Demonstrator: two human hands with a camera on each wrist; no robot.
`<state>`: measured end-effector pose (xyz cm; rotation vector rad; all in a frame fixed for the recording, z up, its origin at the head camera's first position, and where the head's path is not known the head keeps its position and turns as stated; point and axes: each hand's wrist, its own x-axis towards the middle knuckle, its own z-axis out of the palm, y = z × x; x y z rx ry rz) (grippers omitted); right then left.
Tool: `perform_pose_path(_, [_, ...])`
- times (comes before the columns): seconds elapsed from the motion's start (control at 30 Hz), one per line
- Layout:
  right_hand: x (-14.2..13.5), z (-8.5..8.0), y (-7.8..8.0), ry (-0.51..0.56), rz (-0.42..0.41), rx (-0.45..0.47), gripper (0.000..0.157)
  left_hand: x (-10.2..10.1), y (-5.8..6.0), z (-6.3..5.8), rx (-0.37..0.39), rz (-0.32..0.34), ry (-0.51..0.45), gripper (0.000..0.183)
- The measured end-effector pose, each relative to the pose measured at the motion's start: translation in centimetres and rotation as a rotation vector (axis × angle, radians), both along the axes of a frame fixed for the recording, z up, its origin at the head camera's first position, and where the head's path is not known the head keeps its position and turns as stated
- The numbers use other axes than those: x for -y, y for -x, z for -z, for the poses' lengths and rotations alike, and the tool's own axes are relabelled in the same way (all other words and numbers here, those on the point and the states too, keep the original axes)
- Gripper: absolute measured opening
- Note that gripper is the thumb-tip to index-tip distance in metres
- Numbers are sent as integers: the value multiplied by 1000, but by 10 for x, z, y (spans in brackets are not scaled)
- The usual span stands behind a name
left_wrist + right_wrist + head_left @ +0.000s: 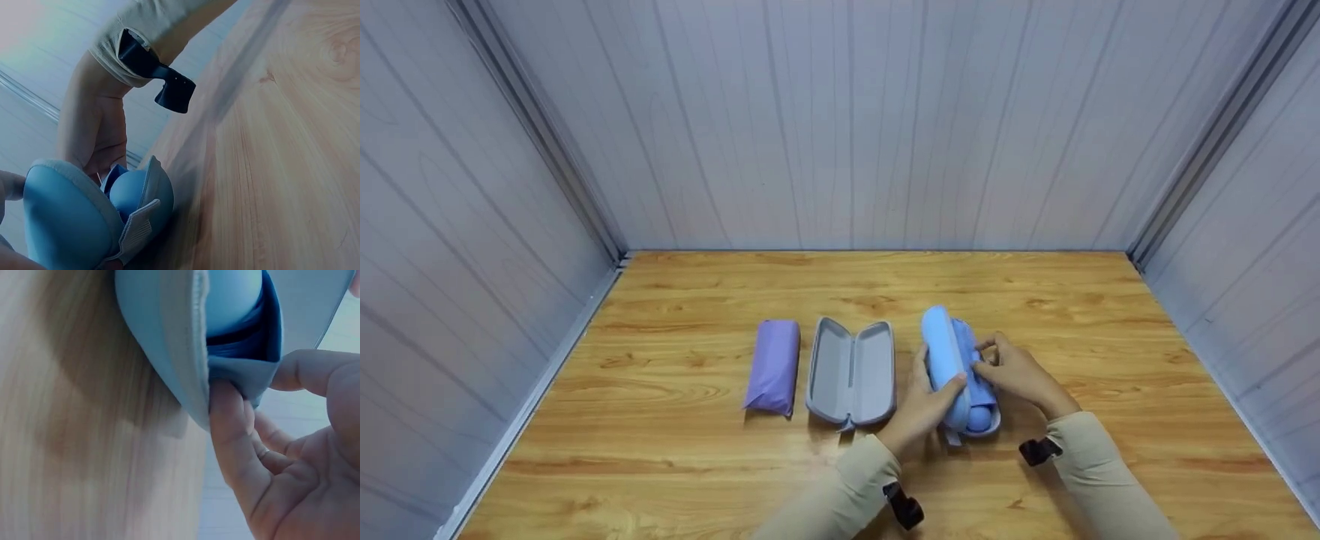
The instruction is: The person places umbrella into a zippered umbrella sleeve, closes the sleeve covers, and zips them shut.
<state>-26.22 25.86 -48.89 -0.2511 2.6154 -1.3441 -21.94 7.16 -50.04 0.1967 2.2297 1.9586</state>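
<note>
A light blue zippered case point(941, 341) stands partly open on the table, slightly tilted. My left hand point(926, 405) grips its lid half from the left, thumb over the top. Inside lies a blue bundle that looks like a compact folding umbrella point(979, 418), its rounded end towards me. From the right, my right hand point(1024, 375) reaches in at the open side. In the right wrist view, its thumb and fingers pinch the umbrella's blue cloth point(242, 374) beside the case's zip edge. The left wrist view shows the rounded end point(128, 194) between the two halves.
Left of the blue case, a grey case point(874, 375) lies spread wide, its zip pull towards me. Further left is a flat purple cloth-wrapped bundle point(772, 367). Pale panel walls point(847, 127) bound the wooden table point(660, 450) at the back and sides.
</note>
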Motion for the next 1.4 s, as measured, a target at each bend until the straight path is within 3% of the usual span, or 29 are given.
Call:
perform_pose_path(0.13, [-4,4,0,57,-2,19,33,0,0,1,-43,17,95,85])
perform_pose_path(0.47, [-12,6,0,18,-6,-20,21,-2,-1,1,-33,67,176,85])
perform_pose_path(0.73, [-23,8,-1,162,-99,65,26,-2,-2,2,-83,113,256,89])
perform_pose_path(0.97, [-31,9,-1,145,-165,71,23,-4,-2,4,-137,123,322,91])
perform_pose_path(1.2, [-39,11,-2,304,-233,241,27,-6,-3,4,-207,123,426,91])
perform_pose_path(1.4, [-37,7,-3,285,-171,291,29,-9,-2,6,-282,122,507,91])
